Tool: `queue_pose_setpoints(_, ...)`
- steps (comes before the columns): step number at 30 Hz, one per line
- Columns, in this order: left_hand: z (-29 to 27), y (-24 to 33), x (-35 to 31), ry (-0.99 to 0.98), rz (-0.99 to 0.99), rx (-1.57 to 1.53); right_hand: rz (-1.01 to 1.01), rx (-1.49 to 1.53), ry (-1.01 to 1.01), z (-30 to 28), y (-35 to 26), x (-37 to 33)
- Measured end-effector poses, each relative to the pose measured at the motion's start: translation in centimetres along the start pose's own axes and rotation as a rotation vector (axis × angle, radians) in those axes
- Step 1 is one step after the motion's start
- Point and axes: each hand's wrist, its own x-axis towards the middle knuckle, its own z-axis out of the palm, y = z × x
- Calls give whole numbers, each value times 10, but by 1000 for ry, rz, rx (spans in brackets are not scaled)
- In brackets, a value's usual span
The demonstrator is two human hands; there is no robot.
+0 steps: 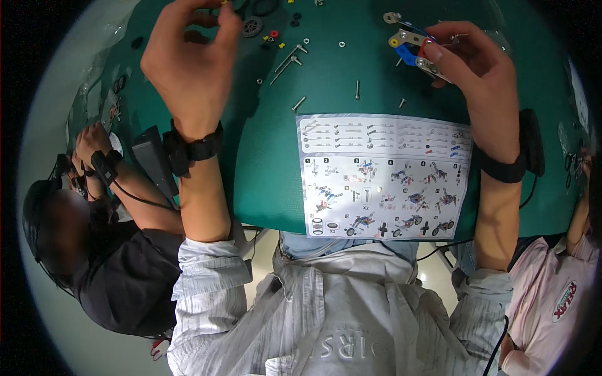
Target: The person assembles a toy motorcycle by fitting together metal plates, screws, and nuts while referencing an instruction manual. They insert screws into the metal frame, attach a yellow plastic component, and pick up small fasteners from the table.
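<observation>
Two hands worked over green tabletop (pixel 269 163). Left hand (pixel 188 62) reached among loose small parts (pixel 269 34), fingers (pixel 227 22) pinched narrow, maybe on tiny yellow piece; could not tell. Screws (pixel 357 89) lay mid-table above instruction sheet (pixel 384 175). Right hand (pixel 470 69) gripped metal-and-blue strip assembly (pixel 411 49) by one end. Judged light, stiff, fiddly; best held by flat strips, not loose joints.
</observation>
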Motion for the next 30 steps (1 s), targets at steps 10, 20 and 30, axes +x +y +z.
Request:
queue_pose_setpoints(10,1,1,-4,-179,53,-134,-8,30,18,-1,2,2)
queue_pose_setpoints(20,-1,0,-9,-460,239,-168,-17,45,-3,0,4,4)
queue_pose_setpoints(30,-2,8,-11,-517,196,-162,-30,32,-1,0,3,4)
